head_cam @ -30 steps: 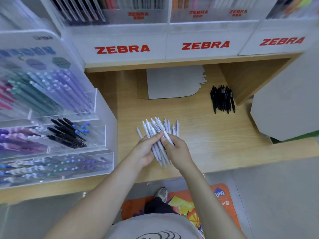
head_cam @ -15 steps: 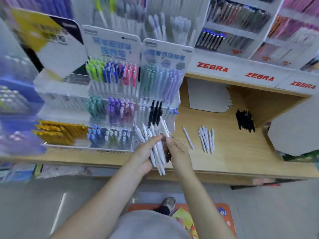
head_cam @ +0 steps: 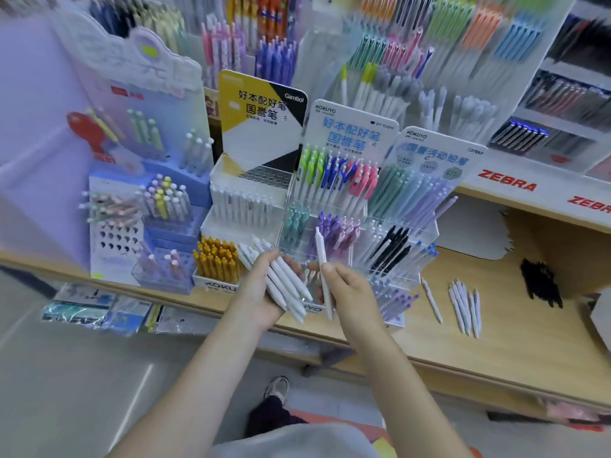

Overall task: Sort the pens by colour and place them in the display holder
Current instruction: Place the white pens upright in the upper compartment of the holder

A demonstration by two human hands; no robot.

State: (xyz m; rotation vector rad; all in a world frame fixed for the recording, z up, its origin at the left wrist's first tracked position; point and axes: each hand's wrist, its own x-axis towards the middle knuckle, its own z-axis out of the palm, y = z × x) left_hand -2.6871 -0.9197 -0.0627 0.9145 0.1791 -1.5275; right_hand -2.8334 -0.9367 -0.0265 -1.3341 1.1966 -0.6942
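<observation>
My left hand [head_cam: 256, 292] grips a bundle of several white pens [head_cam: 285, 281], fanned up and to the left. My right hand [head_cam: 347, 289] pinches one single white pen [head_cam: 322, 259], held nearly upright and apart from the bundle. Both hands hover in front of the clear tiered display holder [head_cam: 251, 206], which has a row of white pens in its middle tier and yellow pens [head_cam: 216, 262] in its lowest tier. Several more white pens [head_cam: 463, 307] lie loose on the wooden shelf to the right, and a pile of black pens [head_cam: 540, 282] lies farther right.
Clear Kokuyo holders [head_cam: 334, 200] with green, blue, pink and purple pens stand right behind my hands. A blue stand [head_cam: 158, 233] with pastel pens is at the left. White Zebra racks [head_cam: 507, 185] hang above the wooden shelf [head_cam: 496, 345]. My shoe shows on the floor below.
My view has swung left toward the display holders. My right hand has drawn one white pen out of the bundle, which stays in my left hand.
</observation>
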